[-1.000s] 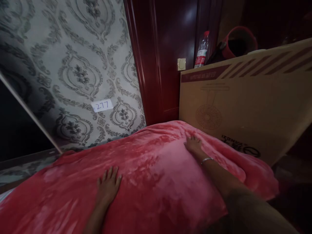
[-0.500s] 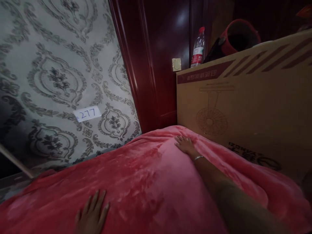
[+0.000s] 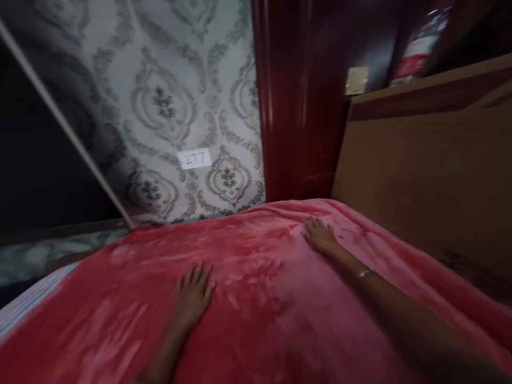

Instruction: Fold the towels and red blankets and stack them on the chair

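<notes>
A plush pinkish-red blanket (image 3: 248, 288) spreads over the surface in front of me, with soft folds along its far and right sides. On its left-middle part my left hand (image 3: 192, 296) lies palm down, fingers apart. Farther off and to the right, my right hand (image 3: 319, 234) rests flat on a paler pink area close to the far folds. A silver bracelet (image 3: 365, 273) circles the right wrist. Neither hand grips the cloth.
A large cardboard box (image 3: 420, 160) borders the blanket on the right, with a red-labelled plastic bottle (image 3: 420, 53) on top. Behind are a dark red wooden panel (image 3: 296, 117) and patterned wallpaper (image 3: 168, 106) with a "277" paper (image 3: 194, 158). Striped cloth (image 3: 36, 298) shows at left.
The view has swung left, so the wall and box appear farther right. My left hand has slid forward over the blanket; my right hand stays flat near the far folds.
</notes>
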`<state>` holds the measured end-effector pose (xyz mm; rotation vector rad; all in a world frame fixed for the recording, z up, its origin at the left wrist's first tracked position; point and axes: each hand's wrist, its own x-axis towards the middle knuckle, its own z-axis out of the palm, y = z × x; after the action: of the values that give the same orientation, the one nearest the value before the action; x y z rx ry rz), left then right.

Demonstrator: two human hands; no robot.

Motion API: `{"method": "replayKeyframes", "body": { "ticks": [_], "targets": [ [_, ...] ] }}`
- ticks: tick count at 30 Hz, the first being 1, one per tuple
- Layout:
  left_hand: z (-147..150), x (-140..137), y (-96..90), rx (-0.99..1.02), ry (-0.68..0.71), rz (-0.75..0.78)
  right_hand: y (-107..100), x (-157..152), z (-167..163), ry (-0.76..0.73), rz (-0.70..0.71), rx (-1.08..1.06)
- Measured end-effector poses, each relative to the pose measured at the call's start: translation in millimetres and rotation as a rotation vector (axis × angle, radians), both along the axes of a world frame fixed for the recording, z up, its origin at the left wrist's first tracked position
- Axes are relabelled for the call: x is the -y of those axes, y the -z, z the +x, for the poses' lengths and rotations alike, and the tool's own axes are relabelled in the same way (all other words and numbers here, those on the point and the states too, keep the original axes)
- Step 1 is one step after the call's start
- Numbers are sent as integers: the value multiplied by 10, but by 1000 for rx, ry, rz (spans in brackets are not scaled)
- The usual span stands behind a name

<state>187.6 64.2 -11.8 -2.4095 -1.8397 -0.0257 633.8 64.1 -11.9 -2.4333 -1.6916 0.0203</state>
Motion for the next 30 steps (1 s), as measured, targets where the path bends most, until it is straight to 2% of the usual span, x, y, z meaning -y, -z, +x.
{"method": "replayKeyframes", "body": {
  "ticks": [2, 4, 6, 8, 12, 16, 18, 22, 26, 28, 30],
  "targets": [
    [30, 53, -39, 26, 9, -27, 73, 57, -583, -267, -7, 2],
    [32, 92, -54, 60, 11, -32, 153, 162, -1112, -458, -47, 5],
    [22, 137, -59, 98, 13, -38, 222, 273, -1470, -499, -66, 32],
    [15, 192, -59, 132, 16, -58, 290, 344, -1623, -467, -31, 66],
    [3, 232, -17, 188, 49, -105, 495, 313, -1545, -452, 55, 87],
    [-192, 79, -2, 199, 139, -143, 719, 193, -1421, -471, 92, 67],
    [-445, -29, -49, 175, 98, -152, 783, 164, -1394, -481, 118, 55],
    [-1242, -185, -180, 168, -144, -109, 828, 152, -1367, -494, 186, 38],
    [-1972, -200, -239, 200, -334, -23, 846, 141, -1349, -490, 204, 27],
    [-2114, -199, -246, 228, -359, 19, 840, 147, -1344, -488, 212, 17],
    [-2067, -239, -247, 270, -296, 52, 797, 168, -1349, -482, 212, 2]
  ]
}}
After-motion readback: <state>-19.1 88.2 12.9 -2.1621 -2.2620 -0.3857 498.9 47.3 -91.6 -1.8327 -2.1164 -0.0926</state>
